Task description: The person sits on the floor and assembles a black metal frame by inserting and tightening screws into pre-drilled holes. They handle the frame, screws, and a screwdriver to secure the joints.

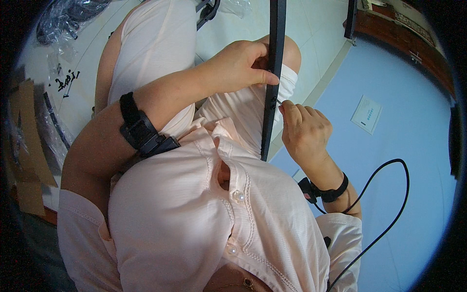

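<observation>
A black metal bar (276, 43) runs upright through the picture, just right of my knees. My left hand (242, 67) grips it, the thumb on its near face and the other fingers partly hidden behind it. Just below the thumb, a dark screw (273, 99) sits in the bar's face. My right hand (305, 127) is closed on a thin metal tool (279, 102), whose tip reaches the bar beside the screw. Most of the tool is hidden in the fingers, so its kind cannot be told.
Loose screws (65, 82) and bagged parts (73, 18) lie on the tiled floor at the left, near torn cardboard (31, 146). A blue wall (394, 153) with a white panel (367, 114) stands at the right. A black cable (406, 182) loops from my right forearm.
</observation>
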The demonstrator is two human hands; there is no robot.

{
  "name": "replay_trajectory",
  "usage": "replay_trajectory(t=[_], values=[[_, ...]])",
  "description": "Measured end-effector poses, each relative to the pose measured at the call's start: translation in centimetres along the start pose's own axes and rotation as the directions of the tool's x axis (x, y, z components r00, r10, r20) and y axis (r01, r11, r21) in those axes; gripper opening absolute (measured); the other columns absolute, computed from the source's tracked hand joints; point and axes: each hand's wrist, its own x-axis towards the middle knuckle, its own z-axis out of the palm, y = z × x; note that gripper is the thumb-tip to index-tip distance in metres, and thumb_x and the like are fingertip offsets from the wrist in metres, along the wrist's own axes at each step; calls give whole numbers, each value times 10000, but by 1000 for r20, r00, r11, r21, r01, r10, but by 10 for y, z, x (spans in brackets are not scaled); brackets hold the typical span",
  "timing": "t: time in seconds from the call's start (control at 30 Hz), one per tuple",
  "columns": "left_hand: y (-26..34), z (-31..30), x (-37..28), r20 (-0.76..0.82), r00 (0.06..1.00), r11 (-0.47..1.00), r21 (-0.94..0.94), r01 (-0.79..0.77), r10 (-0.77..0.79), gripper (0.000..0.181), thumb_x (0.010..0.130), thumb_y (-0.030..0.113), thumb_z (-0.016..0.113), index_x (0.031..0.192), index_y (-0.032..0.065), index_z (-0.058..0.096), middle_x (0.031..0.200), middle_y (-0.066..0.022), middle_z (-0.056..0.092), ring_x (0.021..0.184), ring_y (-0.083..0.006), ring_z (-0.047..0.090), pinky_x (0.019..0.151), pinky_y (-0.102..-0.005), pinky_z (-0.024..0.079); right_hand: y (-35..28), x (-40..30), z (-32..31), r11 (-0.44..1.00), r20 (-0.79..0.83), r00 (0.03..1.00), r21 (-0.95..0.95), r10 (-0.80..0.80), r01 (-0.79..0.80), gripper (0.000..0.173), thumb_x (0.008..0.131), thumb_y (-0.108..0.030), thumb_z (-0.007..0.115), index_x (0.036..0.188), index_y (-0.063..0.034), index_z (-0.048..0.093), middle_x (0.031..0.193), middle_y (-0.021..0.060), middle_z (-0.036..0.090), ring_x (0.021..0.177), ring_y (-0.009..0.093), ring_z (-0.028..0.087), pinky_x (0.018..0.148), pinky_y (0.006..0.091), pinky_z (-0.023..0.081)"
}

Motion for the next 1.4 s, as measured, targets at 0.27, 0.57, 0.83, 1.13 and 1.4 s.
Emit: replay_trajectory(t=[0.27, 0.57, 0.83, 1.13, 1.4], values=[[4, 0, -1, -7, 1000, 1000, 21, -1, 1, 207, 805, 49, 720, 953, -37, 603, 818, -86, 659, 722, -140, 645, 665, -280, 560, -1, 2, -1, 1000, 13, 1000, -8, -20, 20, 80, 770, -122, 606, 839, -92, 577, 615, 8, 493, 531, 159, 526, 478, 301, 407], [0, 2, -3, -19, 1000, 1000, 23, -2, 2, 224, 811, 51, 714, 981, -36, 595, 842, -87, 657, 765, -145, 648, 696, -282, 566, 1, 8, -3, 977, 85, 982, -122, -167, 177, 113, 740, -130, 611, 821, -86, 547, 619, -4, 481, 536, 153, 523, 474, 295, 397], [-10, 3, 0, -9, 999, 999, -3, -38, 38, 213, 814, 26, 698, 992, -27, 593, 873, -82, 659, 806, -149, 642, 742, -284, 548, -12, 16, -10, 991, 332, 935, -3, 126, -133, 101, 841, -140, 570, 773, -68, 553, 541, 89, 575, 474, 261, 598, 454, 371, 442], [-4, 2, -2, -38, 999, 995, 90, -35, 39, 204, 802, 38, 710, 962, -28, 602, 849, -76, 668, 780, -140, 642, 727, -279, 544, -13, 31, -12, 903, 431, 839, 111, 333, -415, 241, 886, -189, 546, 708, -38, 604, 609, 197, 601, 570, 399, 601, 523, 471, 462], [-6, 3, 0, -39, 999, 999, 39, -18, 19, 212, 811, 41, 705, 978, -31, 594, 859, -75, 667, 769, -136, 640, 718, -281, 546, -17, 23, -2, 781, 361, 816, 284, 451, -557, 295, 898, -218, 550, 681, -21, 585, 598, 210, 585, 585, 417, 589, 537, 489, 455]])
